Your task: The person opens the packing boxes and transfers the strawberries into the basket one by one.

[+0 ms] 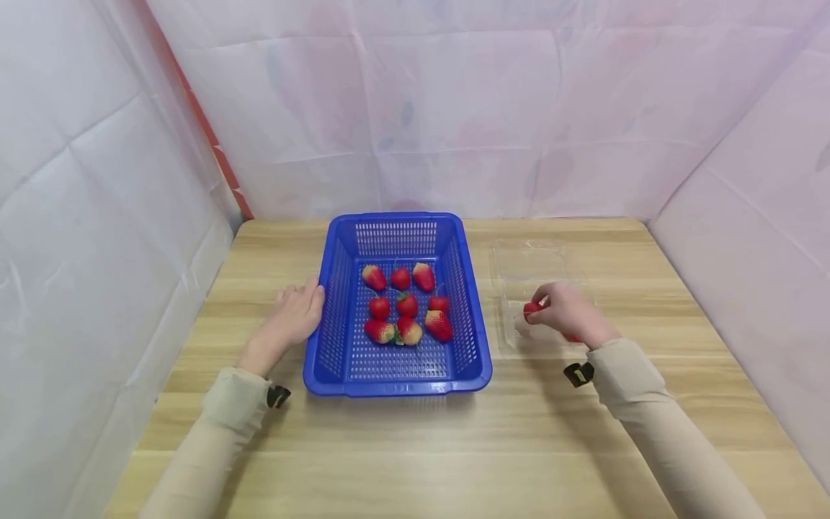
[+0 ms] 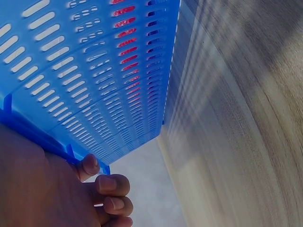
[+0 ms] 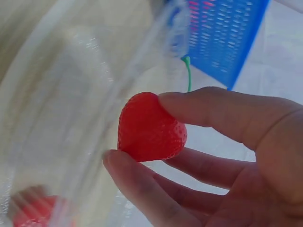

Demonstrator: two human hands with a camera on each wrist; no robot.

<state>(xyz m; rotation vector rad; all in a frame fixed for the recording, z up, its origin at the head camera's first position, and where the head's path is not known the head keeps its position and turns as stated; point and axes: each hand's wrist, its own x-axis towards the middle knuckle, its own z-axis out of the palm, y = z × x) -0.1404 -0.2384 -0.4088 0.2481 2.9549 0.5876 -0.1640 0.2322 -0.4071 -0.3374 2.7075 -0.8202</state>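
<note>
My right hand (image 1: pixel 567 311) pinches a red toy strawberry (image 3: pixel 150 127) between thumb and fingertips, over a clear plastic box (image 1: pixel 528 270). A green stem shows behind the fruit in the right wrist view. Another red strawberry (image 3: pixel 38 213) lies in the box, mostly hidden by the hand in the head view. On the other side, my left hand (image 1: pixel 295 313) rests against the left rim of a blue perforated basket (image 1: pixel 397 388), its fingers loosely bent beside the rim. Inside the basket lie several strawberries (image 1: pixel 407 304), some all red and others red with pale yellow ends.
Both containers stand on a wood-grain table (image 1: pixel 415 461), the basket near its middle and the box to the right. White sheeting (image 1: pixel 454 115) hangs behind the table and along both sides. A reddish strip (image 1: pixel 214 137) runs down the back left corner.
</note>
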